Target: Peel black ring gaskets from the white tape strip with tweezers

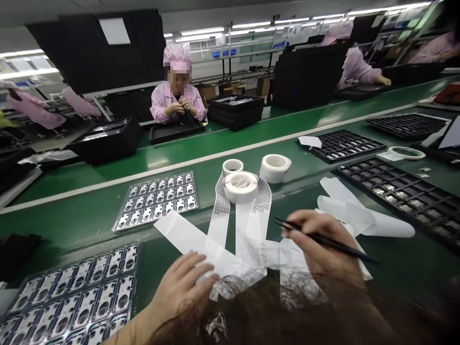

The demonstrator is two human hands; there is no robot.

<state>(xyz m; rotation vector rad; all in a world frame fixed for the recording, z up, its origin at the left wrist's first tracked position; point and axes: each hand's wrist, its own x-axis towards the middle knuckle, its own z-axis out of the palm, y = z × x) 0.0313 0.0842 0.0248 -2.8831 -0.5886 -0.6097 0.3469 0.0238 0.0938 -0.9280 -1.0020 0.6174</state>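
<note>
While pinning a white sticker strip (pixel 230 261) flat with spread left hand (pixel 181 285), right hand (pixel 321 242) pinching black tweezers (pixel 323 239) over it, trays of metal parts (pixel 79 297) alongside.

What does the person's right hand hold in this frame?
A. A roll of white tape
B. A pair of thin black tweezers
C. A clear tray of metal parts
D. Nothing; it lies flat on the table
B. The right hand grips thin black tweezers, tips pointing left over the white backing strips, while the left hand presses on a strip; the rolls stand apart, further back.
</note>
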